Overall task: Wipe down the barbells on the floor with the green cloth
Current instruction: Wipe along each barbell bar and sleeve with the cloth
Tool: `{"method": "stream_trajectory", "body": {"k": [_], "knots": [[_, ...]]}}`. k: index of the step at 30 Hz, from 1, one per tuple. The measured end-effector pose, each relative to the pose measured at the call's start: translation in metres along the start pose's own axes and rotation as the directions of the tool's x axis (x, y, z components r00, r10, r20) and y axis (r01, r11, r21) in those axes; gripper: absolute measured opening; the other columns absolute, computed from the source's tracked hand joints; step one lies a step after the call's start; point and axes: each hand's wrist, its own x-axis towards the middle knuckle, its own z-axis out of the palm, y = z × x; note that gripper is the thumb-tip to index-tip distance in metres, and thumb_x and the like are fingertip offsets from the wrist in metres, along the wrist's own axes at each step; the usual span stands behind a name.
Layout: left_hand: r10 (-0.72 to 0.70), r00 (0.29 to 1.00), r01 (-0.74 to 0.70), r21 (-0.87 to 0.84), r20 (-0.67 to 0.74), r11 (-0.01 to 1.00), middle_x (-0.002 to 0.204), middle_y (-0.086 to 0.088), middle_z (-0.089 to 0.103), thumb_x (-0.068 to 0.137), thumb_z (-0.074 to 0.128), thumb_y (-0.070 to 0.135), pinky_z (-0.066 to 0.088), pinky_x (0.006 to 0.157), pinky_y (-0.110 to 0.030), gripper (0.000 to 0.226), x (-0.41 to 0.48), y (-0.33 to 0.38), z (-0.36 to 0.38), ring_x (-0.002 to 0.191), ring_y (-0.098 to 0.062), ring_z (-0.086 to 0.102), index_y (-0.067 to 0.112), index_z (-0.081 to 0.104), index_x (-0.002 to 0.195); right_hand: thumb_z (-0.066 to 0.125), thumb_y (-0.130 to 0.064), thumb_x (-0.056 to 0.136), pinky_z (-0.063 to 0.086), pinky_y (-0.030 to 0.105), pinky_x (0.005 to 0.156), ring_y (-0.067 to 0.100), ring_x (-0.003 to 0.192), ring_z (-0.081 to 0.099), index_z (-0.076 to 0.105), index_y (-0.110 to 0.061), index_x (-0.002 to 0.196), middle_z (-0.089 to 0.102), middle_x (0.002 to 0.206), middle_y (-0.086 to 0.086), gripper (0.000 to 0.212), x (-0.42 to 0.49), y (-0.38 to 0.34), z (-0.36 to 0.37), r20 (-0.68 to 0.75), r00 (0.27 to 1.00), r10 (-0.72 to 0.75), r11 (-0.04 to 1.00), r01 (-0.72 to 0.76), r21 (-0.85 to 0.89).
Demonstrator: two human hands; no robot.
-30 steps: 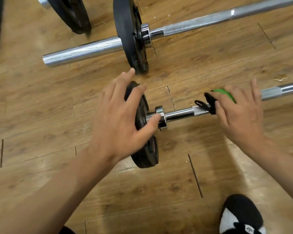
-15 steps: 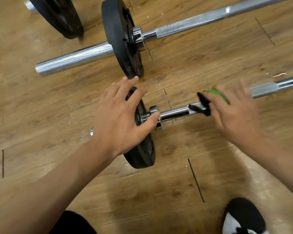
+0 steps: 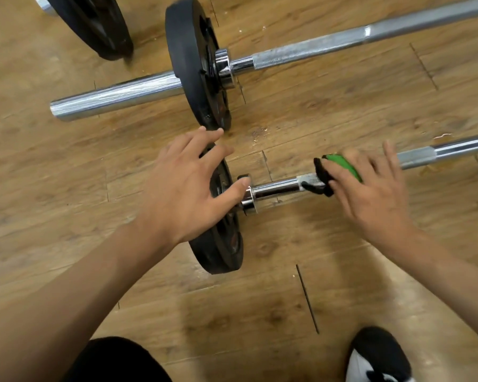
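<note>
Item 1 – near barbell (image 3: 276, 188): lies across centre-right of frame on wood floor (image 3: 342, 111); chrome shaft runs off right edge.
Item 2 – its black plate (image 3: 221, 252), centre, upright on edge, w/ chrome collar (image 3: 248, 201) just right of it.
Item 3 – green cloth (image 3: 342, 162), black trim at its left end, on the near shaft, right of centre, well apart from the collar.
Item 4 – left hand (image 3: 188, 188): fingers spread and straight over top of the plate, thumb tip touching the collar; nothing gripped.
Item 5 – right hand (image 3: 370, 194): laid flat on the cloth, fingers extended, pressing it to the shaft; blurred.
Item 6 – far barbell (image 3: 315, 51): upper half of frame, parallel to the near one, w/ larger black plate (image 3: 188, 59) upright, its rim near the left fingertips.
Item 7 – third plate (image 3: 94, 23), upper left, partly cut off.
Item 8 – black-and-white shoe (image 3: 378, 357), lower right.
</note>
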Motion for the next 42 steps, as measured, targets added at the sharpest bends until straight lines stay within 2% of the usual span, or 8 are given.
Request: {"method": "stream_trajectory", "body": {"k": [5,13,19,26,31,36,39,42], "knots": [[0.009,0.999,-0.011,-0.046,-0.034,0.999,0.151,-0.003,0.057,0.094,0.034,0.070,0.039,0.114,-0.053,0.074,0.008,0.000,-0.001,0.146,-0.027,0.043,0.019,0.068,0.137,0.044,-0.028,0.109,0.017,0.055,0.126,0.040,0.113,0.051,0.067,-0.007,0.127,0.062,0.124,0.018,0.035,0.006,-0.023,0.003,-0.027,0.971,0.237,0.969,-0.235,0.073],[-0.015,1.000,0.015,-0.139,0.003,0.990,0.141,-0.005,0.060,0.092,0.040,0.063,0.040,0.108,-0.052,0.067,0.014,-0.009,-0.013,0.130,-0.028,0.049,0.014,0.072,0.124,0.051,-0.034,0.108,0.025,0.054,0.124,0.036,0.116,0.056,0.061,-0.016,0.137,0.064,0.126,0.010,0.035,0.025,-0.075,0.021,0.055,0.990,-0.127,0.990,0.124,0.062],[-0.071,0.980,0.061,-0.064,-0.185,0.996,0.153,-0.015,0.050,0.095,0.044,0.060,0.034,0.114,-0.049,0.069,-0.022,0.004,-0.002,0.143,-0.036,0.043,0.008,0.065,0.136,0.049,-0.029,0.108,0.027,0.059,0.122,0.044,0.110,0.055,0.064,-0.011,0.133,0.062,0.125,0.017,0.034,0.006,0.015,0.000,-0.014,0.999,0.037,0.999,-0.037,0.004],[-0.158,0.940,0.131,-0.108,-0.303,0.985,0.162,-0.016,0.041,0.095,0.047,0.058,0.007,0.125,-0.026,0.073,-0.021,0.012,0.020,0.156,-0.035,0.028,0.009,0.057,0.148,0.057,-0.023,0.104,0.023,0.055,0.123,0.039,0.117,0.050,0.059,-0.013,0.143,0.062,0.123,0.016,0.040,0.028,-0.092,0.019,0.049,0.998,0.045,0.994,-0.050,0.098],[-0.152,0.954,0.138,-0.073,-0.258,0.988,0.164,-0.016,0.039,0.095,0.046,0.054,0.023,0.126,-0.051,0.070,-0.019,0.008,0.018,0.156,-0.035,0.028,0.010,0.055,0.150,0.052,-0.032,0.107,0.020,0.057,0.126,0.039,0.111,0.060,0.063,-0.015,0.137,0.066,0.121,0.017,0.037,0.034,-0.062,0.016,0.058,0.992,-0.109,0.993,0.106,0.060],[-0.140,0.947,0.124,-0.071,-0.289,0.990,0.164,-0.016,0.040,0.094,0.050,0.051,0.027,0.124,-0.053,0.068,-0.023,0.010,0.024,0.155,-0.035,0.031,0.011,0.056,0.149,0.046,-0.029,0.109,0.025,0.060,0.123,0.048,0.104,0.055,0.068,-0.008,0.129,0.059,0.118,0.025,0.036,0.006,0.030,-0.008,0.006,0.993,0.118,0.992,-0.118,-0.034],[-0.143,0.935,0.121,-0.087,-0.323,0.989,0.161,-0.017,0.043,0.094,0.051,0.050,0.029,0.122,-0.051,0.067,-0.025,0.012,0.027,0.153,-0.035,0.034,0.009,0.059,0.146,0.038,-0.032,0.111,0.017,0.056,0.126,0.047,0.109,0.052,0.068,-0.005,0.121,0.055,0.112,0.026,0.041,0.014,-0.001,-0.007,0.013,0.954,0.299,0.954,-0.299,0.026],[-0.148,0.924,0.128,-0.079,-0.352,0.989,0.160,-0.017,0.045,0.093,0.052,0.049,0.029,0.121,-0.050,0.066,-0.027,0.014,0.028,0.152,-0.036,0.036,0.009,0.061,0.145,0.052,-0.023,0.106,0.020,0.055,0.126,0.035,0.110,0.049,0.068,-0.006,0.118,0.059,0.108,0.018,0.026,0.027,-0.081,0.010,0.028,0.980,0.196,0.974,-0.198,0.106]]}}
